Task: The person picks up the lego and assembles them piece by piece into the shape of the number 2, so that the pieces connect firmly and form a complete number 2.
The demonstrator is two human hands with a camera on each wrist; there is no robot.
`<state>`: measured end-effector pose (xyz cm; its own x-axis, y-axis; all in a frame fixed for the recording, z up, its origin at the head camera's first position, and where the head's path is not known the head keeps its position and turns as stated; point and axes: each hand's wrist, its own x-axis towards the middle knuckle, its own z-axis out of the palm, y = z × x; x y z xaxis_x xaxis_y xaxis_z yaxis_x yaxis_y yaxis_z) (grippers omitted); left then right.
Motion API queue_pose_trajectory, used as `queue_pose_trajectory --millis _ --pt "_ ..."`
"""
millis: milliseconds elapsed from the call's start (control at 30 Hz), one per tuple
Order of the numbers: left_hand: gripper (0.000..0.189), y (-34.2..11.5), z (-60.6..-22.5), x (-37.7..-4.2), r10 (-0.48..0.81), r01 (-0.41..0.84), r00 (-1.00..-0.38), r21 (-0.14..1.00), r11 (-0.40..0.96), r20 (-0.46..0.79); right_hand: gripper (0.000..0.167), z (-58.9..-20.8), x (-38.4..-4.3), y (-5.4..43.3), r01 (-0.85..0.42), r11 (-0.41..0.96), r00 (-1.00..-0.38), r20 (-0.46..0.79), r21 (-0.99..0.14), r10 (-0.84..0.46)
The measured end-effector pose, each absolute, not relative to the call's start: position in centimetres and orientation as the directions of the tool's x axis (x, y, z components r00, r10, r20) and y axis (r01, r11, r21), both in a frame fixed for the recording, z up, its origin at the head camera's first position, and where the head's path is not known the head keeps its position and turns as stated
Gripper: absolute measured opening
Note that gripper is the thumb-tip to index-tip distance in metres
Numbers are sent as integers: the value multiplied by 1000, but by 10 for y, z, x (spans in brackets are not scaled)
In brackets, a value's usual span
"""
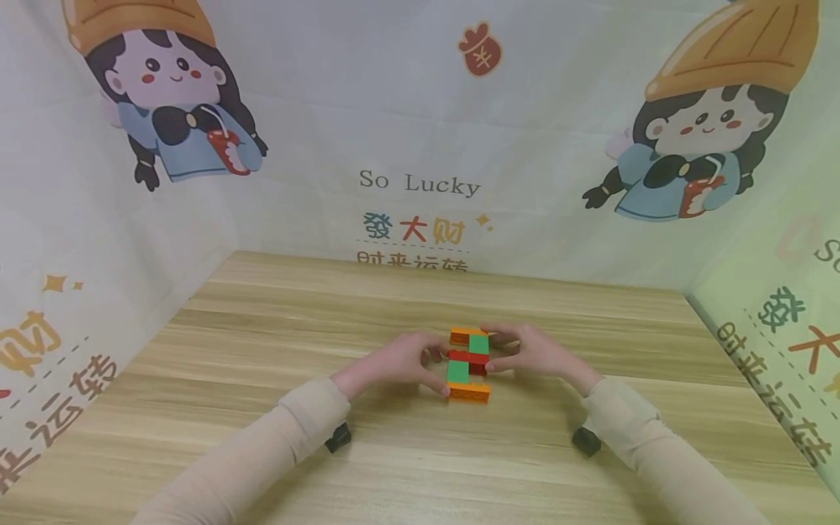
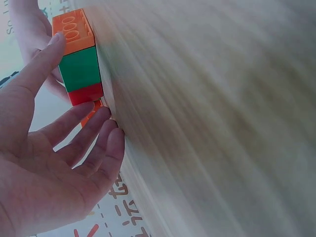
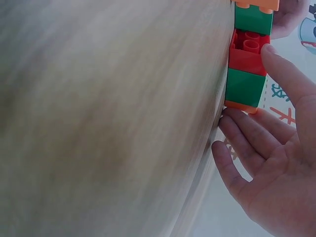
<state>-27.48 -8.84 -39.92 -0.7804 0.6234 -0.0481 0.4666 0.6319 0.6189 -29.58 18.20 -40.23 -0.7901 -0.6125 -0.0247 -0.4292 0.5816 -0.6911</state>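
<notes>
A structure of toy building bricks lies on the wooden table [image 1: 275, 452]. From near to far it has an orange brick [image 1: 469, 394], a green brick [image 1: 458, 372], a red brick [image 3: 247, 60], another green brick [image 1: 479, 344] and a second orange brick [image 1: 459, 336]. My left hand [image 1: 412, 359] is at the left side, its thumb touching the near orange brick and its fingertips by the red one. On the right side, my right hand [image 1: 531, 351] rests its thumb against the red brick, its fingers around the far end. Both hands have loosely bent fingers.
Dark wrist devices show under the left sleeve [image 1: 315, 412] and right sleeve [image 1: 620, 412]. A white printed cloth [image 1: 420, 131] with cartoon figures and lettering hangs behind the table and along its sides.
</notes>
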Motion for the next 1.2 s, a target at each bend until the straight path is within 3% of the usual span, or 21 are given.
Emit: queue_pose_trajectory --millis 1200 --pt "69 -91 -396 -262 615 464 -785 581 668 -80 65 -399 -284 182 -409 619 -796 -70 -670 -602"
